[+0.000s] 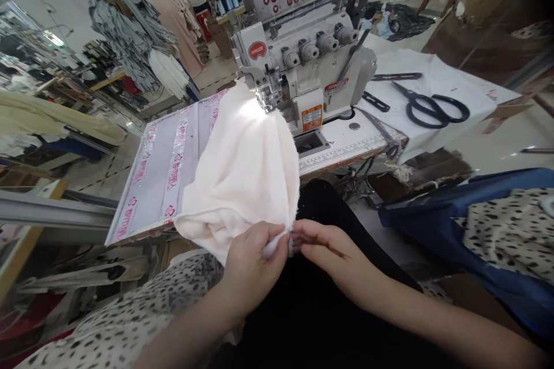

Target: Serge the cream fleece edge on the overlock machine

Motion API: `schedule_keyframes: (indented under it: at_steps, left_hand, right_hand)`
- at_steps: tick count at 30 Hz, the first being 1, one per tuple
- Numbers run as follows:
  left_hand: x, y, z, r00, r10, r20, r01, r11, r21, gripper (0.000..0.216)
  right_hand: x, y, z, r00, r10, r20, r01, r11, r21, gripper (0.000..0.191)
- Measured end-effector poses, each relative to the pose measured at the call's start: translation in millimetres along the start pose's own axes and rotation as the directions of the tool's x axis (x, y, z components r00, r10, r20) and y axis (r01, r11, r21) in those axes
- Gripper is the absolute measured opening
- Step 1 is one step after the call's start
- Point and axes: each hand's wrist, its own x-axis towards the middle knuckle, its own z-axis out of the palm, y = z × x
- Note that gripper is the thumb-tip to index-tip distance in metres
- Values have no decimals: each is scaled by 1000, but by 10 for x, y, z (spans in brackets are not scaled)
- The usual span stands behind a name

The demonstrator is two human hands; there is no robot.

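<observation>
A pale pink, soft piece of fabric (242, 179) runs from under the presser foot of the overlock sewing machine (303, 52) down over the table's front edge. Its near corner is pinched between the thumb and fingers of my left hand (255, 259). My right hand (333, 253) meets it at the same edge, thumb and fingertips closed around the fabric's border. Some fingertips are hidden behind the cloth. The machine's lamp shines brightly on the fabric by the needle.
Black scissors (433, 106) and dark tweezers-like tools (397, 76) lie right of the machine. Spotted fabric (164, 300) hangs at the lower left; more lies over blue cloth (433, 213) at the right. Garments hang on racks (130, 34) behind.
</observation>
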Motion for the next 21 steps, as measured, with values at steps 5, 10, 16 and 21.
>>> schedule_keyframes:
  at_steps: [5, 10, 16, 21]
  left_hand:
    - [45, 0, -18, 1000, -7, -15, 7, 1000, 15, 5]
    - [99, 23, -51, 997, 38, -69, -36, 999, 28, 5]
    - [-80, 74, -149, 992, 124, -39, -123, 992, 27, 9]
    - [61, 304, 156, 904, 394, 168, -273, 832, -483, 12]
  right_hand:
    - [-10, -100, -94, 998, -45, 43, 53, 975, -216, 26]
    - [143, -67, -258, 867, -483, 125, 369, 453, -811, 33]
    - [352, -85, -337, 720, -479, 502, 625, 132, -770, 24]
    - [403, -427, -259, 643, -689, 335, 673, 299, -677, 25]
